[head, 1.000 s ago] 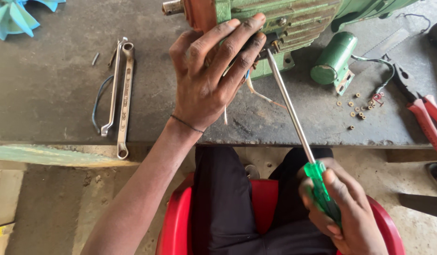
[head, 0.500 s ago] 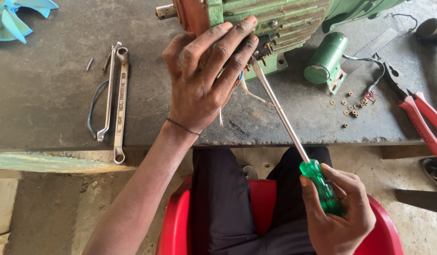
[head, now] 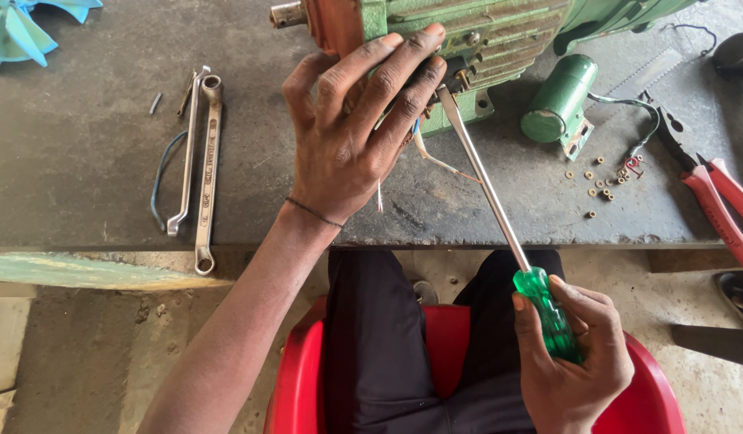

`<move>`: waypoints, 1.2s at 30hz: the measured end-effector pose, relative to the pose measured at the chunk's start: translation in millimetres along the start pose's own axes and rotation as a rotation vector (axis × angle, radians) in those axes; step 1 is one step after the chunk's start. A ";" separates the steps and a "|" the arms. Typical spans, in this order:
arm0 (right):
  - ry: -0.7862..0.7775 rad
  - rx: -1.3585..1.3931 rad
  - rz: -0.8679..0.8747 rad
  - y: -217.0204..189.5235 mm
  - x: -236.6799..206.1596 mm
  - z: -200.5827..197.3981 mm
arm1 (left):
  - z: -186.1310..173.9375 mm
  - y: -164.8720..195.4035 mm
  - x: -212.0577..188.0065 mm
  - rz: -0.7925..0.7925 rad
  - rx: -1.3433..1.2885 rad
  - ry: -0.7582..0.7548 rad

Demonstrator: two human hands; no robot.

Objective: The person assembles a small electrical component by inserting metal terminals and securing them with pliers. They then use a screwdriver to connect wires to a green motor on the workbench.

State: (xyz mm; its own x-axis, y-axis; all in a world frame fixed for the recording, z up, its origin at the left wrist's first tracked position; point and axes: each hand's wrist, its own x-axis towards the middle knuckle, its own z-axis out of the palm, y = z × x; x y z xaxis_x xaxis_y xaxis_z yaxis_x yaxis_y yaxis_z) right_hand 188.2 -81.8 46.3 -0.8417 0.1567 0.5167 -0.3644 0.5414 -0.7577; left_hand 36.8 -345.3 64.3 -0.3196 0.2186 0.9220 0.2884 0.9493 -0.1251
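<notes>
Keep your left hand (head: 351,133) spread flat on the motor (head: 468,40), and your right hand (head: 576,366), fisted on the screwdriver (head: 500,213), driving straight along the shaft.

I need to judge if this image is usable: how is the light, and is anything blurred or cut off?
Head view: soft even daylight, no harsh glare, only faint shadows under the left hand and the wrenches. The screwdriver, right hand and workbench are sharp. The green motor and blue fan are cut by the frame's top edge.
</notes>
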 end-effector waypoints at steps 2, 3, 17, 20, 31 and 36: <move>0.003 -0.033 -0.020 -2.5 0.5 -0.9 | 0.0 -0.1 0.2 -0.001 -0.001 -0.002; 0.004 -0.054 -0.037 -4.8 0.8 -1.6 | -0.1 -0.3 0.5 -0.001 0.000 -0.001; -0.082 -0.137 0.294 -40.9 9.4 -17.1 | 3.0 -1.4 0.4 -0.003 0.005 -0.001; -0.070 -0.054 0.073 -30.3 9.7 -11.4 | 3.2 -1.7 0.3 0.001 0.018 0.002; -0.030 -0.174 -0.090 -15.5 2.1 -7.0 | 0.3 -2.0 2.1 -0.001 -0.018 -0.014; -0.295 0.628 0.478 -20.6 19.8 -18.0 | 2.0 -2.4 -2.1 -0.002 0.006 -0.014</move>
State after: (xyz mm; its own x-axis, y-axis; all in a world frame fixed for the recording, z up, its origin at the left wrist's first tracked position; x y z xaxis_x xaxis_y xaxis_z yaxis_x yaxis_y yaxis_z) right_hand 186.3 -75.0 79.3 -0.9996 -0.0168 0.0245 -0.0226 -0.1021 -0.9945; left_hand 35.0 -347.6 62.0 -0.3327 0.2201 0.9170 0.2826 0.9510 -0.1257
